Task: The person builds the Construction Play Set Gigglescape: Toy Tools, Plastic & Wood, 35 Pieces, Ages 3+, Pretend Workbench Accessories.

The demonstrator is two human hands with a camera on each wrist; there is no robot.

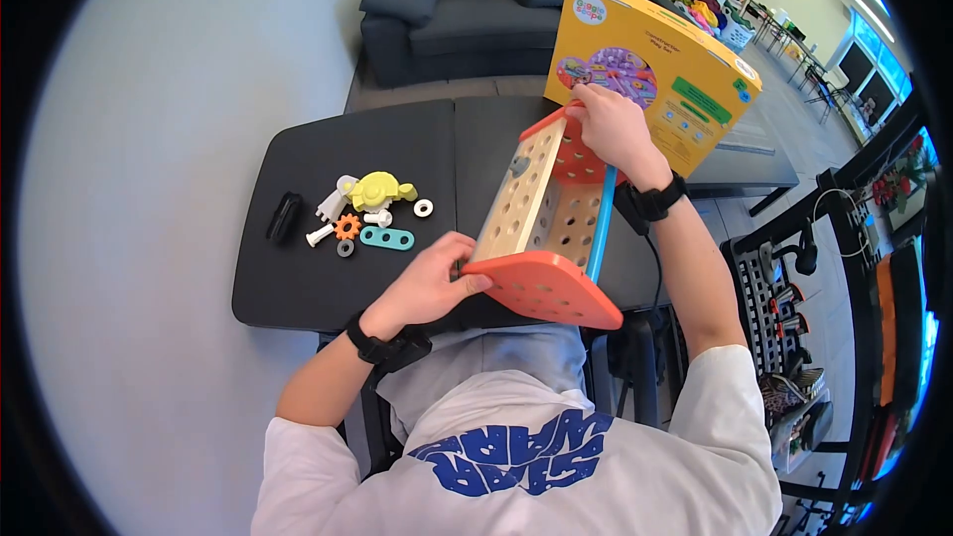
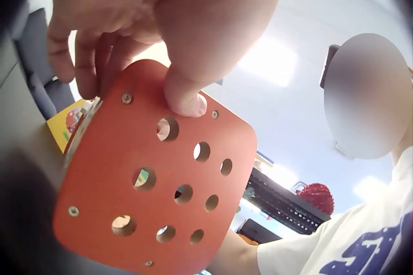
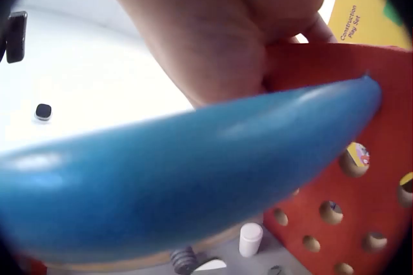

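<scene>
A wooden toy toolbox [image 1: 531, 201] with red perforated end panels and a blue handle bar [image 1: 603, 223] is held tilted above the table between both hands. My left hand [image 1: 427, 283] grips the near end. In the left wrist view its thumb presses the outer face of the red panel [image 2: 151, 152], and the fingers reach behind the edge. My right hand [image 1: 615, 134] grips the far red panel at its top edge, its fingers partly hidden. A grey knob [image 1: 519, 167] sits on the pale perforated wood side. The blue bar [image 3: 181, 172] covers much of the right wrist view.
Left on the black table [image 1: 298, 288] lie a yellow-green toy piece [image 1: 377, 191], an orange gear [image 1: 346, 227], a teal strip [image 1: 387, 238], a white ring [image 1: 424, 207], white bolts [image 1: 320, 235] and a black object [image 1: 285, 217]. A yellow box [image 1: 650, 69] stands behind the toolbox.
</scene>
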